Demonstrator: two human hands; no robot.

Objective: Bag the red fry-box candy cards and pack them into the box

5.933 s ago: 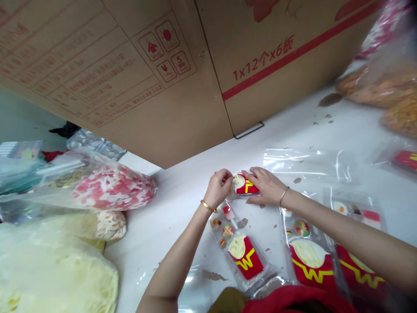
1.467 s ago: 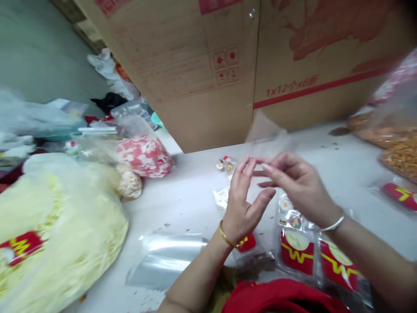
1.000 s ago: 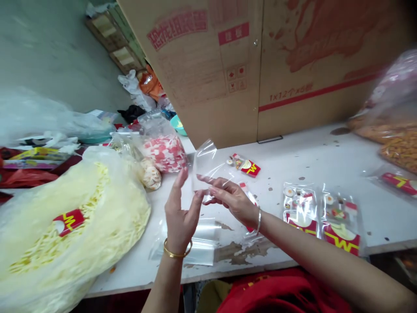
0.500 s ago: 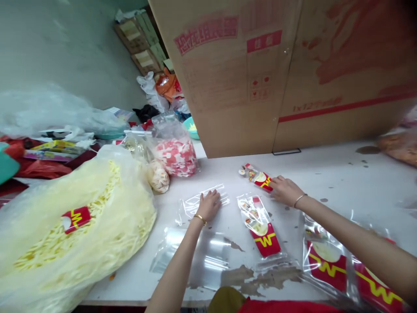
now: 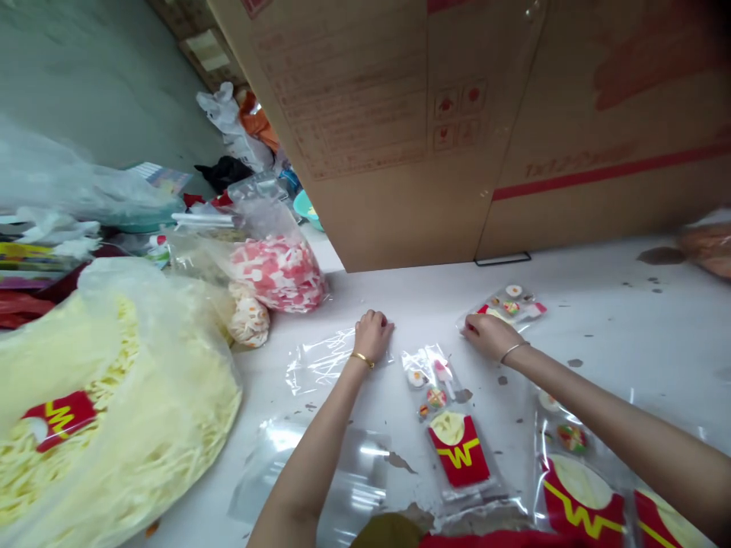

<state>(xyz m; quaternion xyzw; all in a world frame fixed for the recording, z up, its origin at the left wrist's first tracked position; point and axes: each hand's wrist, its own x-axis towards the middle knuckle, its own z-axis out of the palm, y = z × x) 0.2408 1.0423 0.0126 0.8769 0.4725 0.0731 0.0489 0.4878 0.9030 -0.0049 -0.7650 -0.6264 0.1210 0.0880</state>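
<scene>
My right hand (image 5: 492, 337) is closed, pinching the left end of a clear bag (image 5: 517, 308) near the cardboard. Small toy food pieces and part of a red piece show inside that bag. To its left, my left hand (image 5: 372, 335) has its fingers bunched at the right end of empty clear plastic bags (image 5: 323, 361). The fingertips hide what they grip there. Between my arms lies a filled packet (image 5: 460, 449) with a red and yellow fries carton and small toy foods. More filled packets (image 5: 582, 495) lie under my right forearm.
A large cardboard box (image 5: 388, 213) stands along the back. At left slumps a big bag of yellow fries-like pieces (image 5: 211, 434), with a red carton (image 5: 60, 421) on it. Behind are bags of pink-white pieces (image 5: 279, 270) and white-orange pieces (image 5: 250, 321). Clear sheets (image 5: 359, 472) lie in front.
The packet at my right hand has swung round, its toy foods now pointing right instead of left. My left hand has gone from spread fingers to bunched. The view has shifted right and down.
</scene>
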